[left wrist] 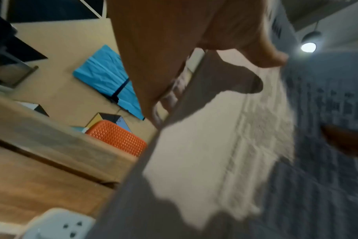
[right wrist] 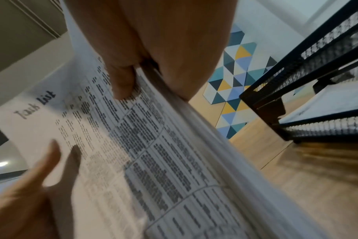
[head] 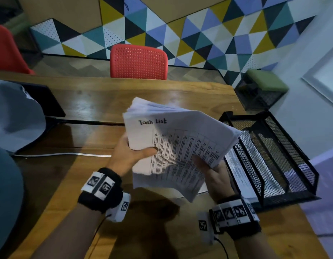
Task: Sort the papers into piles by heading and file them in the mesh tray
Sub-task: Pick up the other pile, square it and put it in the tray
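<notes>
A thick stack of white papers (head: 180, 144) is held above the wooden table (head: 87, 101); its top sheet is headed "Task List" over a printed table. My left hand (head: 132, 156) grips the stack's left edge, thumb on top (left wrist: 262, 53) and fingers beneath. My right hand (head: 212, 169) holds the stack's right edge (right wrist: 174, 129), thumb (right wrist: 123, 80) pressed on the top sheet. The black mesh tray (head: 270, 157) stands just right of the stack, with a printed sheet (head: 238, 171) lying in its lower tier. In the right wrist view the tray (right wrist: 309, 77) is at upper right.
A red perforated chair (head: 138, 61) stands behind the table, another red chair (head: 5, 51) at far left. A grey cloth (head: 14, 116) and a dark flat object (head: 48, 101) lie on the table's left. A white cable (head: 64, 155) crosses it. A green-topped crate stool (head: 262, 88) sits at right.
</notes>
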Motion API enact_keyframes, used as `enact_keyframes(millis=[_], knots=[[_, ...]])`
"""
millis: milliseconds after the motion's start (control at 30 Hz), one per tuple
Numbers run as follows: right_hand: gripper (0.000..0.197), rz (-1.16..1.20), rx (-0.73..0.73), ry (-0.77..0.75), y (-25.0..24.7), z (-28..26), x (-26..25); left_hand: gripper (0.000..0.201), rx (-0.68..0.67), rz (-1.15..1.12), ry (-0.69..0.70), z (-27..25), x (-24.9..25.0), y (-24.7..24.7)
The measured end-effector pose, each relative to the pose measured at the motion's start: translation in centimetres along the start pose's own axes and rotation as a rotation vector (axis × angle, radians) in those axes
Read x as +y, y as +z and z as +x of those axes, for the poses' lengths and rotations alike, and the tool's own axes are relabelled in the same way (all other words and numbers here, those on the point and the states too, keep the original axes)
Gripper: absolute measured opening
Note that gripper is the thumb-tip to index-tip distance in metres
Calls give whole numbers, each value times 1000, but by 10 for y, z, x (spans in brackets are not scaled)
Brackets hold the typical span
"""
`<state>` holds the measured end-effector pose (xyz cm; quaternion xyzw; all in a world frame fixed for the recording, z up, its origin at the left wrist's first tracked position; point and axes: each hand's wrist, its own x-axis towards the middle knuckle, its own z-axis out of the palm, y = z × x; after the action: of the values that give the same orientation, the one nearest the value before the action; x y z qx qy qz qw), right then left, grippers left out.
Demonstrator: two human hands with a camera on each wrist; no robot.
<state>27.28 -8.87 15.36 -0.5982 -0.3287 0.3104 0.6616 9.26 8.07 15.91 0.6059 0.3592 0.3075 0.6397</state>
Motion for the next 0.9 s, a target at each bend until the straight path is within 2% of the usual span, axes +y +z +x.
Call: enact_keyframes(millis=[33, 67, 133, 233, 267, 333, 367, 433, 500, 600, 733, 833, 900], knots=[[13, -2, 11, -7, 7, -1, 2, 45, 17, -28, 24, -3, -4, 5], [10, -14, 23, -16, 12, -2, 6, 39, 55, -75, 41, -4, -9, 8], [11, -34, 45, -46, 21, -8, 15, 38, 130, -178, 34, -10, -24, 11], [28, -125, 127, -74, 26, -15, 20, 35, 197, -196, -17, -16, -54, 8], [39, -157, 160, -104, 26, -15, 15, 35, 190, -169, -29, -17, -61, 7], [62, -299, 236, -277, 22, -11, 0, 36, 145, -149, -22, -18, -65, 5], [66, -419, 259, -406, 19, -7, -10, 37, 125, -155, -23, -17, -65, 5], [61, -632, 235, -631, 15, 1, -26, 38, 98, -150, -10, -13, -62, 5], [47, -796, 185, -741, 13, 7, -35, 40, 71, -120, 2, -9, -59, 7], [33, -885, 131, -756, 9, 9, -35, 41, 46, -118, -22, -5, -58, 10], [43, -896, 74, -762, 9, 10, -34, 35, 49, -161, -52, -1, -60, 10], [35, -882, 17, -763, 13, 8, -38, 32, 52, -163, -67, 2, -63, 8], [51, -796, 11, -719, 14, 6, -43, 29, 52, -155, -89, 3, -66, 6]])
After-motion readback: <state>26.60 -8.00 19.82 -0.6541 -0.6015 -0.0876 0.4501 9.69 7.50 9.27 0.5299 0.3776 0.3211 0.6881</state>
